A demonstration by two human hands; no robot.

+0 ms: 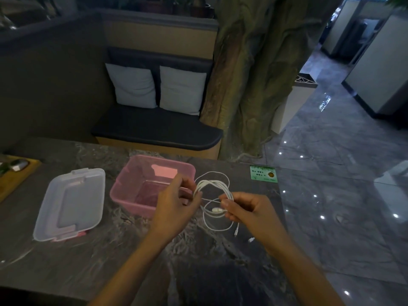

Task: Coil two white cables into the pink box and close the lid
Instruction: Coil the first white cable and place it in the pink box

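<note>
An open pink box [132, 184] stands on the dark marble table, with nothing visible inside it. Its translucent lid [70, 204] lies flat to the box's left. Just right of the box, a white cable [215, 186] is held in loose loops above the table. My left hand [176, 199] pinches the left side of the loops. My right hand [245, 208] grips the right side near a white connector. Lower loops hang to the table, and two plug ends [237, 231] lie there. I cannot tell whether the loops are one cable or two.
A wooden tray [15, 173] with small items sits at the table's far left. A green sticker [263, 174] is near the table's right edge. Beyond the table are a bench with two cushions [156, 87] and a tree trunk [254, 62]. Glossy floor lies to the right.
</note>
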